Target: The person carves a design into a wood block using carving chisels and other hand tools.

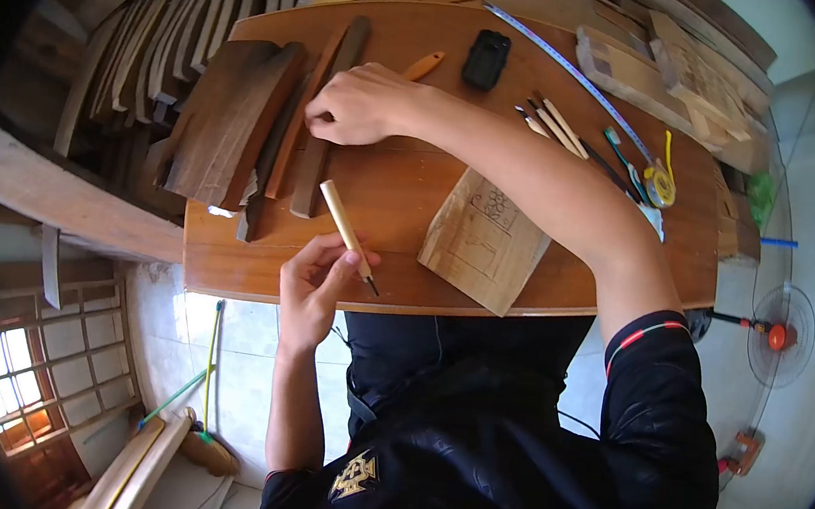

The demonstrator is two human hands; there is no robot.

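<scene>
My left hand point(318, 285), near the table's front edge, grips a carving tool point(341, 219) with a pale wooden handle and a dark tip pointing down to the right. My right hand point(355, 104) reaches across to the left side of the table, over the dark wooden strips point(311, 172). Its fingers are curled together, and what they hold, if anything, is hidden. Under my right forearm lies a light wooden board point(472, 251) with a drawn or carved pattern, partly covered by the arm.
On the brown table point(387, 208) lie a dark wooden block point(229, 124), an orange-handled tool point(424, 66), a black case point(486, 59), more carving tools point(559, 124), a toothbrush point(625, 160) and a tape measure point(660, 187). Wooden planks point(630, 80) stand behind, and a fan point(780, 337) is at right.
</scene>
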